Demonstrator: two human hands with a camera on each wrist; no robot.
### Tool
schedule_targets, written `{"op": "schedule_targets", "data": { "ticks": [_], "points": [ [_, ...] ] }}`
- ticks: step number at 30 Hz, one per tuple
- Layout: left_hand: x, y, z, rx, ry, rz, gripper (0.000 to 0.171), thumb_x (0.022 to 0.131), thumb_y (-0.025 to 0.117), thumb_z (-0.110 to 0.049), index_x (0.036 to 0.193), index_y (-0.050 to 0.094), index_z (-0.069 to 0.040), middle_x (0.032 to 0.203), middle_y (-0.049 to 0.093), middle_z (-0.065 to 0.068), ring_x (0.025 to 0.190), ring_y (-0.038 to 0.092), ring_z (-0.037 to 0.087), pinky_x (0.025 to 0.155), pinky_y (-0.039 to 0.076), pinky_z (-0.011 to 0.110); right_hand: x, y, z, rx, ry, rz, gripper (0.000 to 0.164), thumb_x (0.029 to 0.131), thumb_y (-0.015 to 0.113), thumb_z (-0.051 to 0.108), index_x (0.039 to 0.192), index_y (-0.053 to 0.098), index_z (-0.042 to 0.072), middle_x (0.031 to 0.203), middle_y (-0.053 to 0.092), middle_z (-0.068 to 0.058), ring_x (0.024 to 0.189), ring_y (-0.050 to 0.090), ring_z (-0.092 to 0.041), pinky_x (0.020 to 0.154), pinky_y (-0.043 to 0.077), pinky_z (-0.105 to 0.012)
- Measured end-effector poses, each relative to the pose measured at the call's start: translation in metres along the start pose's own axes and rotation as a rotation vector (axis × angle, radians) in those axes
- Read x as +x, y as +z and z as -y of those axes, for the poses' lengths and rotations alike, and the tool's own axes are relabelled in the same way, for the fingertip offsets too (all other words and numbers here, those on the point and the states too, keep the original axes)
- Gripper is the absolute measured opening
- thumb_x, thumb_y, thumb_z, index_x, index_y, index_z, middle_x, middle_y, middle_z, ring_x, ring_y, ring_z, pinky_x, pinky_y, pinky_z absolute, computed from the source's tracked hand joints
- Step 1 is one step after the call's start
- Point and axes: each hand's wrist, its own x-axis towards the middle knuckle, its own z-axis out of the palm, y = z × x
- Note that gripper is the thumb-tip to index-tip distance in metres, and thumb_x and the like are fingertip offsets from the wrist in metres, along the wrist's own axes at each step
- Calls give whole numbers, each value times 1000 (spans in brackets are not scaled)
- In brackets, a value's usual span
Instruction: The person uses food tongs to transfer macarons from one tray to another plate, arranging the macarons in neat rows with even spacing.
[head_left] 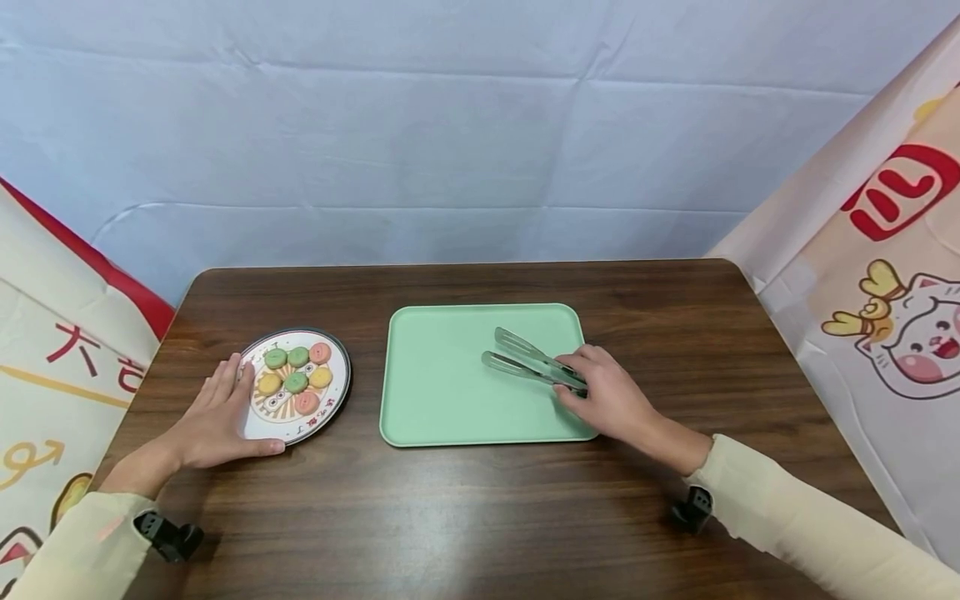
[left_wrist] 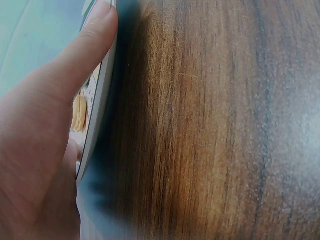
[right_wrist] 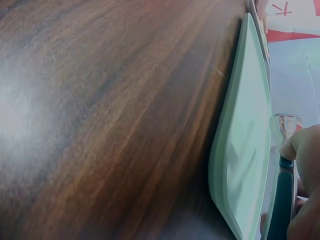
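Observation:
On the left of the table is a round white plate (head_left: 330, 414) with a dark rim, printed with a cartoon and red characters. It bears several green, pink and yellow macarons (head_left: 297, 382). My left hand (head_left: 216, 418) rests against the plate's left and near edge, fingers and thumb stretched out; in the left wrist view the thumb (left_wrist: 87, 47) lies along the rim. My right hand (head_left: 609, 395) holds food tongs (head_left: 525, 354) by their dark green handle (right_wrist: 283, 205). The two tong ends stand apart over a light green rectangular tray (head_left: 442, 400), pointing left.
A dark brown wooden table (head_left: 465, 517) carries everything. Behind it hangs a pale blue cloth (head_left: 450, 150). Printed cloths with cartoon figures hang at the left (head_left: 52, 392) and the right (head_left: 885, 333). Bare wood lies between the plate and the tray.

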Motion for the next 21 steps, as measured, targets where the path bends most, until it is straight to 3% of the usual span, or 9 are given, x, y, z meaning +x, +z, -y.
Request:
{"op": "schedule_targets", "data": {
  "ticks": [21],
  "points": [
    [-1,-1,-2,5,-5,5,137,77,78,-62,155,-3,15,162,-15,36,150,-13,52,119,0,66,-3,-10,-10,3,74,-49,34,91,76,14,121,71,-1,94,62,-8,78,50,-20,64,41,-35]
  ]
}}
